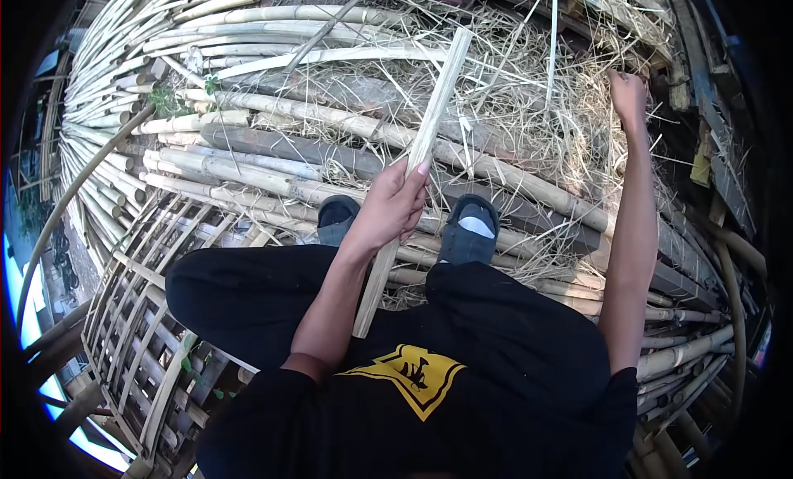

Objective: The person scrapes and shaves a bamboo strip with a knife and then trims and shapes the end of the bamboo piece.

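Note:
A flat, pale split-bamboo slat (439, 95) slants upward in front of my body, its lower end close to my shirt. My left hand (388, 202) is wrapped around its middle, thumb lying along the face. Out to the far right, my right arm is stretched forward, and my right hand (629, 97) is closed near a heap of thin bamboo shavings (570, 107). Its fingers curl away from view, so whatever they grip cannot be made out.
Long bamboo poles (273, 107) lie side by side under and ahead of my sandalled feet (469, 231). A woven bamboo lattice (153, 314) stands at the lower left. Stacked weathered boards (714, 132) edge the right side, and more poles (686, 359) lie at lower right.

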### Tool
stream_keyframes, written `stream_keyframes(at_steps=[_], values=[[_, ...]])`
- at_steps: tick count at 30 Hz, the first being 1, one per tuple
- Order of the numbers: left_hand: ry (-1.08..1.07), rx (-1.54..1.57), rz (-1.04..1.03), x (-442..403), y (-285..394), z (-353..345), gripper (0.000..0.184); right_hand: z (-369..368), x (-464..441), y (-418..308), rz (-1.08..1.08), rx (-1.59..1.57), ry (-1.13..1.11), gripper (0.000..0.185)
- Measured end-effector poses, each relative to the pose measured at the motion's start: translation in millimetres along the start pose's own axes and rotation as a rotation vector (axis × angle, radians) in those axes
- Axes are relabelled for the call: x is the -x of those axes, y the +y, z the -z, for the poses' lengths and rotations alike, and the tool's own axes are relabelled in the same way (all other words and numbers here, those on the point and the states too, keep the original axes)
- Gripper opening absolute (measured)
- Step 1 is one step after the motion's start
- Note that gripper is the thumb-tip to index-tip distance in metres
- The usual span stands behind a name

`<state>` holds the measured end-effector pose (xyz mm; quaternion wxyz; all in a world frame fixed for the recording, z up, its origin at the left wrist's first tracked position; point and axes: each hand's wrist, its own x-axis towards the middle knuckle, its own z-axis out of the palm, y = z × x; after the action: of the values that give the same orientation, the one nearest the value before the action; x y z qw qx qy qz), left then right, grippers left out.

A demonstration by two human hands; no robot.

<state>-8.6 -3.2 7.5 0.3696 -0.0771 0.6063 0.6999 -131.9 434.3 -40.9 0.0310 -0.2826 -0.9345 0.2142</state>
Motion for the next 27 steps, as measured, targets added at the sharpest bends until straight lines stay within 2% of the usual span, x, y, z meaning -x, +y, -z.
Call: stream_keyframes(at_steps=[1, 3, 4, 7, 9, 12, 14, 19, 21, 23, 24, 27], values=[[-0.008, 0.011, 0.002, -5.6, -3.5, -3.9, 0.028, -8.2, 17.3, -16.5, 0.131, 0.009, -0.036, 0.046], [0.025, 0.031, 0.030, -6.6, -11.7, -6.2, 0.028, -32.0, 63.4, -56.4, 0.212, -0.140, -0.259, 0.047], [0.031, 0.019, 0.005, -5.3, -11.3, -6.7, 0.028, -50.2, 81.6, -73.6, 0.234, -0.112, -0.376, 0.048], [0.055, 0.009, -0.021, -10.1, -13.4, -1.1, 0.028, -64.2, 162.1, -134.9, 0.411, -0.179, -0.569, 0.039], [0.062, 0.010, -0.030, -14.6, -21.6, 2.7, 0.027, -77.6, 189.7, -150.4, 0.432, -0.127, -0.695, 0.033], [0.156, -0.166, -0.079, -18.4, -31.7, 3.1, 0.025, -94.2, 206.6, -151.5, 0.415, -0.030, -0.714, 0.031], [0.273, -0.448, -0.163, -22.5, -39.4, 4.6, 0.030, -99.7, 201.7, -149.6, 0.417, 0.002, -0.697, 0.030], [0.293, -0.508, -0.129, -19.4, -35.8, 2.2, 0.029, -109.5, 183.7, -143.8, 0.457, 0.116, -0.648, 0.028], [0.284, -0.524, -0.147, -15.5, -34.3, 0.0, 0.026, -107.7, 155.9, -134.1, 0.280, 0.172, -0.558, 0.028], [0.205, -0.458, -0.022, -2.6, -32.8, -5.9, 0.032, -109.6, 100.0, -85.7, -0.033, 0.158, -0.389, 0.031], [0.174, -0.498, -0.097, 3.1, -35.6, -7.5, 0.031, -96.1, 76.4, -57.9, -0.147, 0.149, -0.318, 0.033], [0.220, -0.402, -0.060, -3.5, -31.9, -0.7, 0.030, -49.1, 51.5, -17.8, -0.096, 0.080, -0.028, 0.038]])
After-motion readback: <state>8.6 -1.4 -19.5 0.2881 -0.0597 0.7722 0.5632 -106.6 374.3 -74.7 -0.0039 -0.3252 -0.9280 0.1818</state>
